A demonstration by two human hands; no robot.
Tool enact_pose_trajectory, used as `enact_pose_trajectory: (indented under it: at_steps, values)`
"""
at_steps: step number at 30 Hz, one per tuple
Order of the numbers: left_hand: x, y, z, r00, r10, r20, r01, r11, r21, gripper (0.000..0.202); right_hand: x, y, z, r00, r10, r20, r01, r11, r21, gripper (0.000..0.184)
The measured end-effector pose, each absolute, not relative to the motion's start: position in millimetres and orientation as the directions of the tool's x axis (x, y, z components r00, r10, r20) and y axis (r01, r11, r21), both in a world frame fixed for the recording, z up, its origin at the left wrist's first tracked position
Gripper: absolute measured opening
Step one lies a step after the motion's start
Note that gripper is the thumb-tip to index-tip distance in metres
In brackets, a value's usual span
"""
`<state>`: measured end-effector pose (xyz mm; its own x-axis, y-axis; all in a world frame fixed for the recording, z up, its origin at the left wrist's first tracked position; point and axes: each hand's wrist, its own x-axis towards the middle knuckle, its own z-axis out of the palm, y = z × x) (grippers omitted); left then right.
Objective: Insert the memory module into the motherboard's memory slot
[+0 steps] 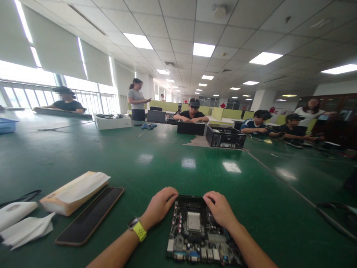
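A black computer motherboard (195,234) with a silver processor in its middle lies flat on the green table (173,163) right in front of me. My left hand (160,206), with a yellow-strapped watch on the wrist, curls over the board's far left corner. My right hand (220,208) curls over its far right corner. Both hands grip the board's far edge, fingers bent over it.
A phone (90,216) lies screen up to the left, beside a tissue pack (74,193) and loose tissues (26,230). Farther off stand a black computer case (225,137), a white box (113,121) and a blue tray (7,124). Several people sit or stand at the far tables.
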<state>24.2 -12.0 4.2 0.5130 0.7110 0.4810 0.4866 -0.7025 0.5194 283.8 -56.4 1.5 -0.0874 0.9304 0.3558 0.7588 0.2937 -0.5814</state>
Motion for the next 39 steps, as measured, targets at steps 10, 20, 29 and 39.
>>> enact_pose_trajectory:
  at_steps: [10, 20, 29, 39]
  values:
    - [23.3, -12.3, 4.6, 0.506, 0.710, 0.489, 0.469, -0.703, 0.535, 0.020, 283.5, -58.0, 3.0, -0.091, 0.930, 0.356, 0.757, 0.297, -0.582, 0.029]
    - [23.5, -12.1, 3.3, 0.532, 0.699, 0.479, 0.467, -0.713, 0.523, 0.019, 280.5, -60.1, 6.7, -0.097, 0.920, 0.380, 0.742, 0.321, -0.588, 0.026]
    - [23.4, -14.4, 7.2, 0.537, 0.698, 0.474, 0.468, -0.714, 0.521, 0.021, 280.4, -59.6, 7.2, -0.085, 0.920, 0.383, 0.743, 0.315, -0.590, 0.028]
    - [23.6, -15.6, 7.4, 0.538, 0.707, 0.458, 0.462, -0.702, 0.542, 0.019, 280.3, -58.9, 6.3, -0.080, 0.927, 0.366, 0.749, 0.298, -0.592, 0.027]
